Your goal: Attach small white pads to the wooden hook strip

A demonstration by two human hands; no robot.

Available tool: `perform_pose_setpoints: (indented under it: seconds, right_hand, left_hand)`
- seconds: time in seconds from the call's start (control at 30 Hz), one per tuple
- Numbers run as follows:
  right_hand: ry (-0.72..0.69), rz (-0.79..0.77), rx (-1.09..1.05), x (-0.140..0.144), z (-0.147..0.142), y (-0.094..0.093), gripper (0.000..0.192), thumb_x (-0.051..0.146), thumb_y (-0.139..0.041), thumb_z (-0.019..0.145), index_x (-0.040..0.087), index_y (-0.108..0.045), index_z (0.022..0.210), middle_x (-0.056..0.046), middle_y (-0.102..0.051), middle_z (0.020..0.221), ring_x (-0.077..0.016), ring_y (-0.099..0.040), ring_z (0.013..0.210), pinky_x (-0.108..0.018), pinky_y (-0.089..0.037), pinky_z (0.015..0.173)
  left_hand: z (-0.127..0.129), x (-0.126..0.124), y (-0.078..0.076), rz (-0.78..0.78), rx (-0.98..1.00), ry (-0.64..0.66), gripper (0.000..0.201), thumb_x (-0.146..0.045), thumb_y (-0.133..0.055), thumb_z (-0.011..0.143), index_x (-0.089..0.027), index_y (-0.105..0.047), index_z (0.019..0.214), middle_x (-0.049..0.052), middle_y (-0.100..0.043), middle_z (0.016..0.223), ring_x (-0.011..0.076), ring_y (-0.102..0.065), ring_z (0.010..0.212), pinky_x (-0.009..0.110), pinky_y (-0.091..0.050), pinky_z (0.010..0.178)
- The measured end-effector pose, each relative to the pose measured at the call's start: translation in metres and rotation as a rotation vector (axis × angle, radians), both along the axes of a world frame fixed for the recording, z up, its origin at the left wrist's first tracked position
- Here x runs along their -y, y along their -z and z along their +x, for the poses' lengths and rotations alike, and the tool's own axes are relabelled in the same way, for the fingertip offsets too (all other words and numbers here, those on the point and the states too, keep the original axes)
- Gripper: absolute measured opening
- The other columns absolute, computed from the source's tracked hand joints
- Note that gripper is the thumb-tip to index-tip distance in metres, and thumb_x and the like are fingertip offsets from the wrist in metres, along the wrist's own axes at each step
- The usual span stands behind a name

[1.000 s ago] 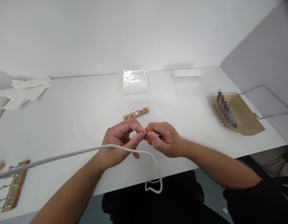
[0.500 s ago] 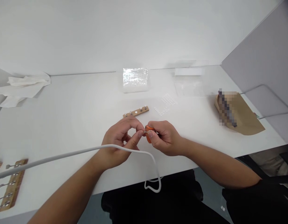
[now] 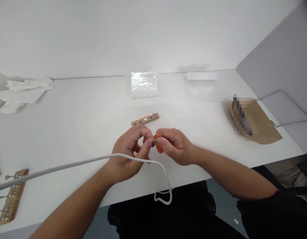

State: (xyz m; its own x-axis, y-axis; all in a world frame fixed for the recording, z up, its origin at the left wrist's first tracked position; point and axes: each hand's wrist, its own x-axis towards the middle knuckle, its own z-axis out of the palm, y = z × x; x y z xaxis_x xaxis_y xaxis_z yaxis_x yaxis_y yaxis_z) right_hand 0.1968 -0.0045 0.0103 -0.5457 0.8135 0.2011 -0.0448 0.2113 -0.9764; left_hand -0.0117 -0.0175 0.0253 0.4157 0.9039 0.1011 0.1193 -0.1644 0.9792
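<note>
In front of me, my left hand (image 3: 132, 151) is closed, thumb and fingertip pinching a small shiny metal piece (image 3: 154, 140). My right hand (image 3: 177, 146) is closed around a small orange object (image 3: 158, 146), whose kind I cannot make out because the fingers cover much of it. Both hands' fingertips meet at the metal piece, against the orange object. Just beyond my left hand lies a narrow wooden strip (image 3: 148, 119) with several small metal clips standing on it and one white dot.
Small white adhesive-looking dots (image 3: 179, 107) lie beyond my right hand. A clear plastic-wrapped pack (image 3: 144, 84) sits behind, with a brown paper bag (image 3: 261, 122) at right. White tissue (image 3: 29, 91) and a wooden strip with clips (image 3: 15, 196) are at left. A white cable (image 3: 93, 159) crosses my left arm.
Hardly anything differs. Both hands stay together at the metal piece, with a slight shift of the left fingers and the orange object. The view has moved a little.
</note>
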Motion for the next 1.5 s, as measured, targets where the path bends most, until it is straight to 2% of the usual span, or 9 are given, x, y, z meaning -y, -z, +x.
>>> perform_pose_setpoints:
  seconds: [0.17, 0.33, 0.6, 0.8, 0.93, 1.2, 1.37, 1.5]
  right_hand:
    - [-0.041, -0.078, -0.064, 0.000, 0.004, 0.001, 0.033, 0.036, -0.051, 0.108, 0.019, -0.056, 0.079, 0.004, -0.049, 0.071, -0.0102, -0.040, 0.061, -0.025, -0.040, 0.059]
    - [-0.077, -0.133, -0.114, -0.001, 0.006, 0.002, 0.034, 0.037, -0.052, 0.108, 0.018, -0.057, 0.080, 0.003, -0.049, 0.073, -0.0100, -0.040, 0.062, -0.025, -0.041, 0.060]
    - [-0.073, -0.127, -0.152, -0.004, 0.006, 0.001, 0.035, 0.036, -0.051, 0.109, 0.018, -0.059, 0.079, 0.003, -0.050, 0.072, -0.0100, -0.037, 0.062, -0.025, -0.039, 0.061]
    - [-0.111, -0.124, -0.108, -0.005, 0.008, 0.001, 0.037, 0.038, -0.051, 0.109, 0.018, -0.056, 0.078, 0.004, -0.048, 0.070, -0.0096, -0.037, 0.060, -0.025, -0.037, 0.058]
    - [-0.133, -0.049, -0.020, -0.006, 0.011, 0.001, 0.037, 0.040, -0.049, 0.108, 0.019, -0.054, 0.078, 0.005, -0.046, 0.068, -0.0092, -0.037, 0.058, -0.024, -0.035, 0.055]
    - [-0.174, 0.255, 0.197, -0.012, 0.017, -0.002, 0.030, 0.034, -0.047, 0.108, 0.021, -0.049, 0.082, 0.006, -0.047, 0.067, -0.0092, -0.041, 0.058, -0.024, -0.036, 0.058]
    - [-0.046, 0.421, 0.262, -0.012, 0.011, 0.003, 0.025, 0.031, -0.046, 0.108, 0.021, -0.049, 0.084, 0.005, -0.048, 0.068, -0.0108, -0.042, 0.060, -0.025, -0.036, 0.061]
    - [0.037, 0.462, 0.208, -0.007, 0.002, 0.011, 0.025, 0.032, -0.045, 0.108, 0.022, -0.047, 0.085, 0.003, -0.054, 0.072, -0.0120, -0.045, 0.062, -0.026, -0.037, 0.061]
  left_hand:
    - [-0.001, -0.002, 0.000, -0.199, 0.135, 0.040, 0.018, -0.036, -0.065, 0.102, -0.018, -0.068, 0.098, 0.003, -0.059, 0.090, 0.0121, -0.064, 0.068, 0.024, -0.067, 0.048]
    - [-0.002, -0.006, 0.002, -0.288, 0.204, 0.060, 0.017, -0.035, -0.069, 0.100, -0.018, -0.072, 0.098, 0.005, -0.061, 0.093, 0.0130, -0.066, 0.067, 0.022, -0.064, 0.041]
    - [-0.002, -0.008, 0.002, -0.229, 0.251, 0.075, 0.015, -0.030, -0.069, 0.100, -0.019, -0.078, 0.103, 0.006, -0.062, 0.091, 0.0177, -0.069, 0.081, 0.021, -0.064, 0.039]
    - [-0.003, -0.009, 0.006, -0.210, 0.269, 0.088, 0.011, -0.024, -0.074, 0.096, -0.018, -0.078, 0.103, 0.005, -0.062, 0.091, 0.0142, -0.068, 0.068, 0.023, -0.065, 0.038]
    - [-0.004, -0.009, 0.004, -0.184, 0.234, 0.101, 0.012, -0.026, -0.076, 0.094, -0.016, -0.078, 0.101, 0.006, -0.064, 0.091, 0.0131, -0.067, 0.065, 0.023, -0.065, 0.041]
    - [-0.008, -0.013, 0.003, 0.059, 0.038, 0.138, 0.004, -0.021, -0.070, 0.095, -0.019, -0.072, 0.097, 0.007, -0.066, 0.094, 0.0149, -0.068, 0.077, 0.019, -0.063, 0.046]
    - [-0.008, -0.012, 0.003, 0.361, -0.164, 0.048, 0.013, -0.008, -0.065, 0.092, -0.021, -0.068, 0.096, 0.004, -0.065, 0.093, 0.0127, -0.064, 0.079, 0.016, -0.061, 0.051]
    - [-0.007, -0.012, 0.006, 0.532, -0.136, 0.017, 0.018, -0.004, -0.063, 0.090, -0.021, -0.064, 0.097, 0.003, -0.063, 0.091, 0.0119, -0.063, 0.077, 0.018, -0.061, 0.053]
